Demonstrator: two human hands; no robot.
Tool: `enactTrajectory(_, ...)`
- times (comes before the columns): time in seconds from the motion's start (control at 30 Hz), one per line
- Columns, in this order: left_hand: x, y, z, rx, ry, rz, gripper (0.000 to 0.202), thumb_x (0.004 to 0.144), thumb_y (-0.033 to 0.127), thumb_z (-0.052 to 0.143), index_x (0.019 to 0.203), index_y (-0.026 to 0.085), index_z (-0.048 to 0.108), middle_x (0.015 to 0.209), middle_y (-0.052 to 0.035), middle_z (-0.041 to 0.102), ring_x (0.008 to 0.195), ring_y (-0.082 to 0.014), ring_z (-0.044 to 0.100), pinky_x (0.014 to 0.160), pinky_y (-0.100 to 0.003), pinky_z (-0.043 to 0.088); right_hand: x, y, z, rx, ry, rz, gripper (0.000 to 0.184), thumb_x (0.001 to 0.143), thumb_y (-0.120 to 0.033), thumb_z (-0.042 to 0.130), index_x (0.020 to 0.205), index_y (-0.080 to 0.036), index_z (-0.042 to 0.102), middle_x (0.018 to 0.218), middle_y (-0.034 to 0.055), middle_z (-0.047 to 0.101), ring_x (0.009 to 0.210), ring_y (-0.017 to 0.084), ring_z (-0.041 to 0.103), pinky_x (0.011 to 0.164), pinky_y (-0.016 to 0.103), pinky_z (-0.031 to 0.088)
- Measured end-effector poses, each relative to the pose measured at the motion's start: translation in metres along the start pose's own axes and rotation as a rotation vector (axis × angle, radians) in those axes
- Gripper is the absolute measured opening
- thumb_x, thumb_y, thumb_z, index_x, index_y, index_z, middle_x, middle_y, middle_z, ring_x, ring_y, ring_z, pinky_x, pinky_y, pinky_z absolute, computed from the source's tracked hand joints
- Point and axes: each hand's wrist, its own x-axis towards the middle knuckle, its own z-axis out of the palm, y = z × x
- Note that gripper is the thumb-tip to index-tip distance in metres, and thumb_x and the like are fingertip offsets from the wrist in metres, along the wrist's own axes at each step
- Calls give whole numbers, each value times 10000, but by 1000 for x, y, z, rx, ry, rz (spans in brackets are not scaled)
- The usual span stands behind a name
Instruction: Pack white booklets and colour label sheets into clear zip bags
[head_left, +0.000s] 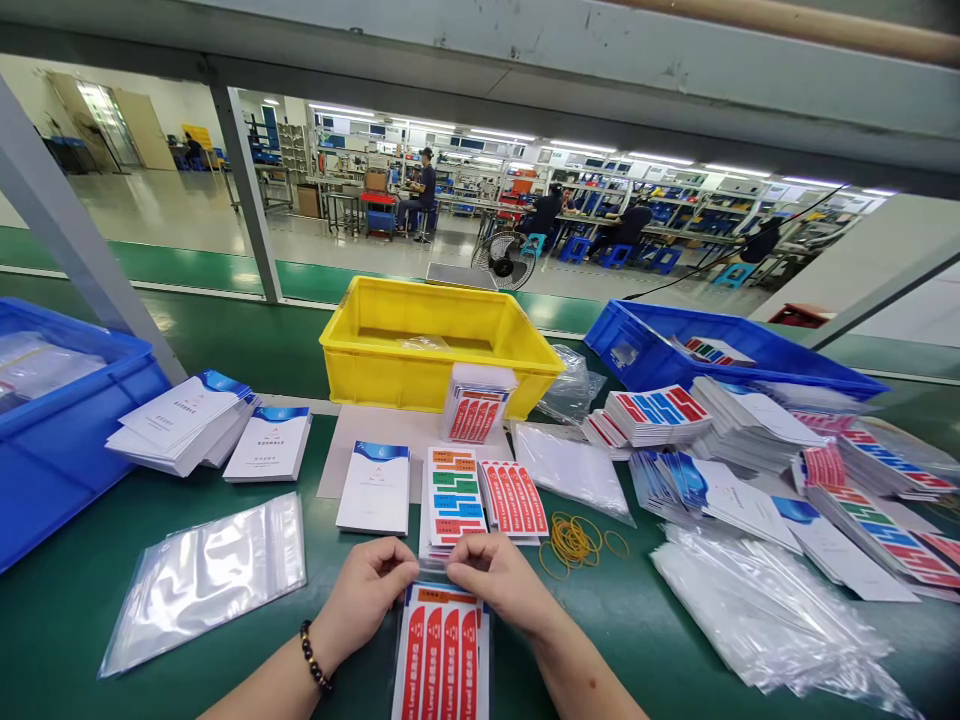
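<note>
Green work table (67, 620) carried everything. Blue bin (52, 440) sat at far left; yellow bin (435, 350) stood at centre back; second blue bin (750, 345) lay back right. Heaps of clear plastic bags (765, 610) lay at right, one flat clear bag (202, 575) at left. White booklets with blue corners (184, 420) were stacked left of centre; single booklet (375, 487) lay nearer the middle. Colour-striped label sheets (454, 497) and red label sheets (514, 497) lay side by side just beyond the hands. Yellow rubber bands (574, 542) lay loose right of them.

Bagged red label pack (444, 655) lay at near edge, centre. Left hand (365, 590), beaded bracelet on wrist, and right hand (499, 578) both pinched the pack's top edge, fingertips nearly meeting.
</note>
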Motion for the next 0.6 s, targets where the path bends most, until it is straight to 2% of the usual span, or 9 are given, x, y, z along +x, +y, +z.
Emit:
enactTrajectory(0.3,0,-2,-3,-75,-21,-20,359,616,508,645,623,179,500,602,-2,597,604,-164,560,556,-249,411,-3,-3,2,-65,26,-42,132,680,-226,582,572,-152,567,544,-23,516,513,96,420,502,211,326)
enactTrajectory(0.6,0,-5,2,106,-31,69,202,695,324,571,591,157,522,602,0,559,589,-139,495,585,-253,382,-3,-7,12,-211,-2,-82,93,659,-160,527,568,-159,547,556,-24,506,541,105,423,529,213,344)
